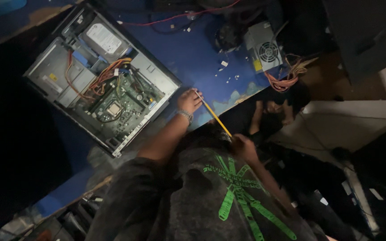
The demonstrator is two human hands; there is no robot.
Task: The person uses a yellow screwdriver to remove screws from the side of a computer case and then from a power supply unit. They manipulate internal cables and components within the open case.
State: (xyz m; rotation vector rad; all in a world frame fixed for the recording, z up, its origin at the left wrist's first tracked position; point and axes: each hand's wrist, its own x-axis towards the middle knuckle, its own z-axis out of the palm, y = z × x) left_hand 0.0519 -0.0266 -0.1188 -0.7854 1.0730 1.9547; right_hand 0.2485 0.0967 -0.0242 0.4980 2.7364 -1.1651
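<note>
Cables in orange and red ran through the open grey metal computer case (pixel 103 78) lying on the blue tabletop (pixel 193 58). We rested our left hand (pixel 188 101) at the tabletop's near edge, pinching one end of a long yellow stick (pixel 214 117); our right hand (pixel 244 147) gripped its other end. A grey power supply box (pixel 263 49) sat near the far right corner.

Dim overall, light falls on the blue table (pixel 193 58) and open computer case (pixel 103 76); edges sink into black shadow, soft, grainy, slightly tilted.
</note>
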